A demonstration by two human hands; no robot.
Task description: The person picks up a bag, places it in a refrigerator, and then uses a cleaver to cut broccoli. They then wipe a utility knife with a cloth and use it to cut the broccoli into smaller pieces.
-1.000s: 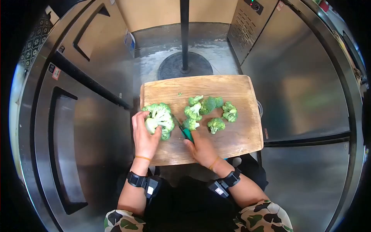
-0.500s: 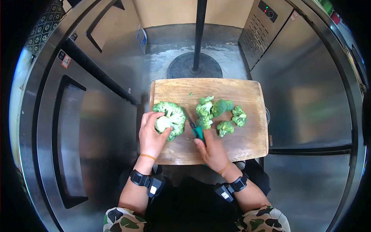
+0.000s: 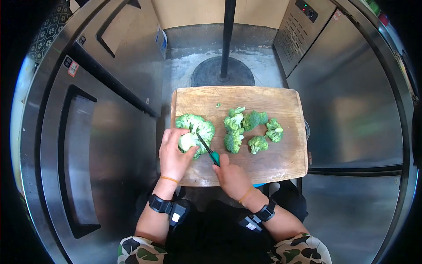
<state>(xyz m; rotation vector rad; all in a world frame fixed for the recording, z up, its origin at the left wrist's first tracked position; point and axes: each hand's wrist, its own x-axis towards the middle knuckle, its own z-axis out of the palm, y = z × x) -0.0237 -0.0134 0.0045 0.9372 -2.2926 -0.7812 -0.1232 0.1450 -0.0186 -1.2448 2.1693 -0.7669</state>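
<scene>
A large broccoli head [image 3: 204,128] lies stem up at the left of the wooden cutting board [image 3: 198,97]. My left hand [image 3: 172,152] grips it by the pale stem, fingers and thumb on either side. In my right hand [image 3: 233,178], closed round its green handle, is a small knife [image 3: 212,152]; the dark blade points up and left, its tip at the broccoli beside the stem. Cut florets lie right of the knife: a cluster [image 3: 234,121], a darker one [image 3: 252,119], one at the right [image 3: 274,130] and one lower down [image 3: 258,144].
A tiny green scrap [image 3: 218,105] lies near the board's back edge. Behind the board a black pole [image 3: 226,44] rises from a round base [image 3: 206,72]. Steel cabinets stand on the left [image 3: 118,154] and right [image 3: 347,119].
My right hand has moved left with the knife, bringing the blade tip from the broccoli's right edge to beside the stem. The left hand keeps its hold.
</scene>
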